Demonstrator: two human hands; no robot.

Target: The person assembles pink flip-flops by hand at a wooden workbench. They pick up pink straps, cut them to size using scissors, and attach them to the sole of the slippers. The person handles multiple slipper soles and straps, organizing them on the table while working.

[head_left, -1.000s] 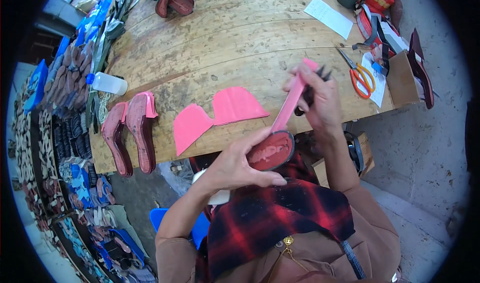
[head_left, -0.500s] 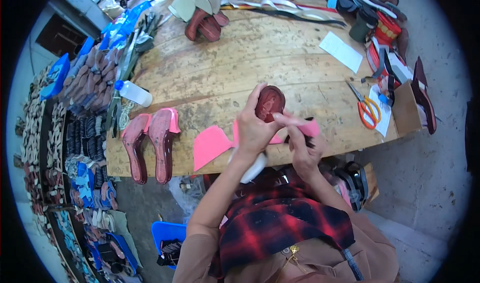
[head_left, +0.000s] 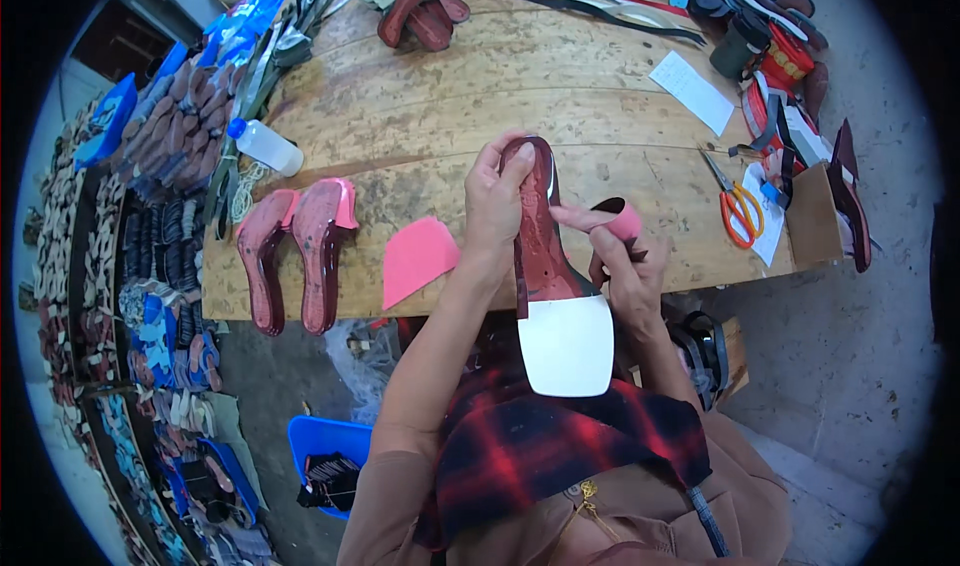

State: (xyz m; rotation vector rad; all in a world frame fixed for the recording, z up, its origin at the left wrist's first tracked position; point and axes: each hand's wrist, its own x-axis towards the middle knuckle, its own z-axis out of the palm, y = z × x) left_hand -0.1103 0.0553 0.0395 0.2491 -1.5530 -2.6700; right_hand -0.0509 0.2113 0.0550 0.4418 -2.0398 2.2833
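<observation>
My left hand (head_left: 495, 198) grips the heel end of a dark red shoe sole (head_left: 537, 236), thumb on its upper face. The sole is held lengthwise over the table's front edge, its square white toe part (head_left: 567, 348) pointing toward me. My right hand (head_left: 632, 271) is closed on a curled strip (head_left: 624, 222), pink on one side and dark on the other. Its extended index finger reaches the sole's right edge. A flat pink piece (head_left: 420, 261) lies left of my left forearm. Further left, two dark red soles (head_left: 320, 251) with pink flaps rest on the table.
Orange-handled scissors (head_left: 738, 211) lie to the right beside a cardboard box (head_left: 815, 211). A blue-capped bottle (head_left: 268, 148) lies at the left. More soles (head_left: 428, 24), straps (head_left: 590, 4) and a paper sheet (head_left: 692, 93) are on the far part. A blue stool (head_left: 325, 446) stands below left.
The sole has been tipped so its full length and white toe part now show. My left hand has shifted slightly, still at the heel. My right hand keeps the pink strip.
</observation>
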